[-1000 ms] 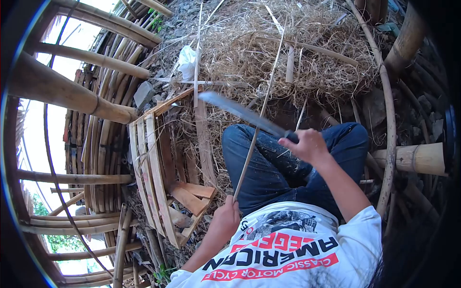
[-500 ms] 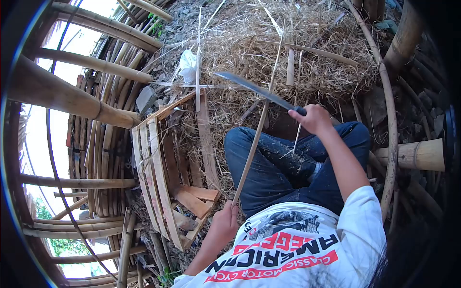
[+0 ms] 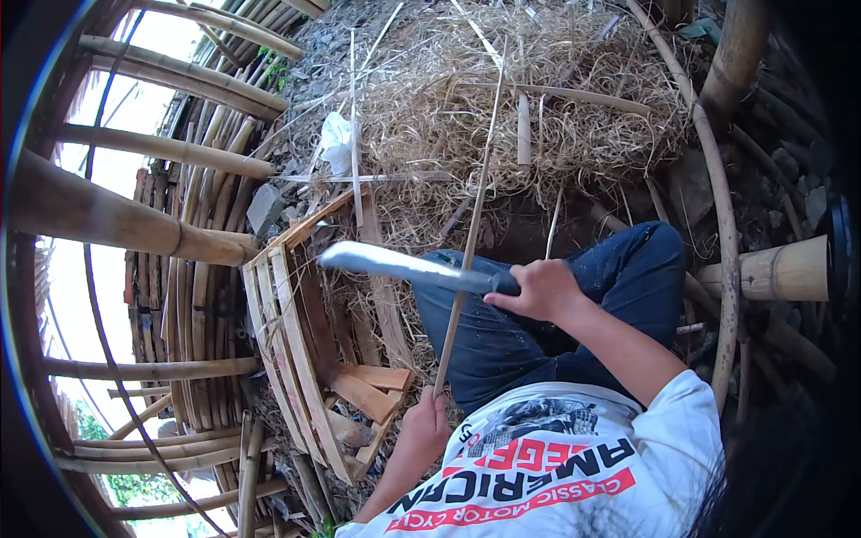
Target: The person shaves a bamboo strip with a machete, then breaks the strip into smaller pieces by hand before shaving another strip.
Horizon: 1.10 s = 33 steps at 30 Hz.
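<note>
A long thin bamboo strip [image 3: 485, 170] runs from my left hand [image 3: 425, 421] up past my knee toward the pile of shavings. My left hand is closed around its near end, beside the wooden crate. In my right hand [image 3: 545, 291] is a machete [image 3: 395, 266], held by its dark handle. The blade points left, lies across the strip in this view and shows its broad shiny side. My crossed legs in blue jeans [image 3: 502, 332] are under both, with pale dust on the cloth.
A slatted wooden crate [image 3: 285, 323] stands at my left with loose boards inside. Ahead spreads a heap of bamboo shavings [image 3: 574, 125]. A white plastic bag [image 3: 337, 143] lies near it. Bamboo poles [image 3: 117, 211] frame the left side, and a curved pole [image 3: 713, 179] stands on the right.
The machete has come down and nearer to me along the strip, its blade turning to point more to the left. My left hand keeps its hold on the near end.
</note>
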Each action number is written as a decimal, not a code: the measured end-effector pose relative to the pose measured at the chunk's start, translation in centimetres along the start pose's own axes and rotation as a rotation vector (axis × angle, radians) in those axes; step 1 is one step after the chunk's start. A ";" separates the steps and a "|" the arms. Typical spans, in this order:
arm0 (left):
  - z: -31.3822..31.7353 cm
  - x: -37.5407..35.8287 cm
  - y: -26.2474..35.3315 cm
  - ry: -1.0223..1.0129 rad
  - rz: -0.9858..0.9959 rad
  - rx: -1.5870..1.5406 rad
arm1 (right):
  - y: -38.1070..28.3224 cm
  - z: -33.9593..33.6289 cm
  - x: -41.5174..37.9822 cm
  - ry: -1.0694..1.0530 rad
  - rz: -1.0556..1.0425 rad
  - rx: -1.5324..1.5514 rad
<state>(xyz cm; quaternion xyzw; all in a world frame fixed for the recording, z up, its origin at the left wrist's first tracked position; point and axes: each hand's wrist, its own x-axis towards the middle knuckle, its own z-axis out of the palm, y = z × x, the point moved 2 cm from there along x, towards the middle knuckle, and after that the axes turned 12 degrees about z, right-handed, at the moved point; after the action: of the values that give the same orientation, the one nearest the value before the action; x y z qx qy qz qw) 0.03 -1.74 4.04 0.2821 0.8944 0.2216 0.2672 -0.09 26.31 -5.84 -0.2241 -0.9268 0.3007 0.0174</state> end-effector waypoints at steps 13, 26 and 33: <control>-0.5 -0.2 0.8 0.007 0.001 -0.029 | 6.5 -3.9 8.6 0.081 0.440 0.009; -0.5 -0.7 -0.9 0.023 0.003 -0.091 | 2.4 -0.6 4.4 0.140 -0.221 -0.133; -0.4 -1.7 -0.8 0.046 0.043 -0.048 | 8.1 -4.4 8.1 0.139 0.206 -0.195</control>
<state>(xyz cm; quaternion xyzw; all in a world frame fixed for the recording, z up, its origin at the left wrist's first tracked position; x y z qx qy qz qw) 0.68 -3.54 4.49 0.2898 0.8883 0.2552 0.2486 -3.34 38.00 -7.70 -0.3390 -0.9203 0.1931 0.0289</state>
